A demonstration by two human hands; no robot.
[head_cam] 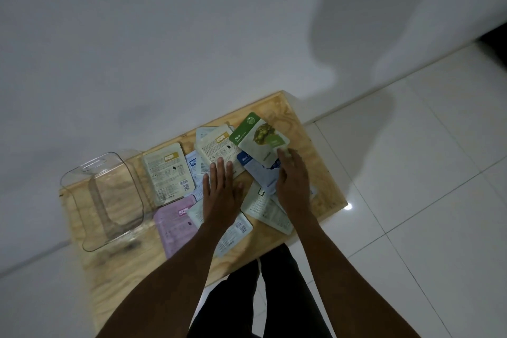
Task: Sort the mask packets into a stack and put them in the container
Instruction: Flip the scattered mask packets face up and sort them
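Note:
Several mask packets lie scattered on a low wooden table (118, 277). A green olive packet (258, 137) is tilted up at the far side, pinched at its near corner by my right hand (292, 181). Under it lies a blue packet (253, 170). My left hand (220, 192) rests flat, fingers spread, on a cream packet (216, 149) and the pile below it. A yellow-labelled packet (167, 173) and a pink packet (175, 225) lie to the left. A clear plastic container (104, 200) stands empty at the table's left end.
The table stands against a white wall, on white floor tiles (411, 186). More pale packets lie near the table's front edge (270, 210). My legs in dark trousers (274, 296) are just in front of the table.

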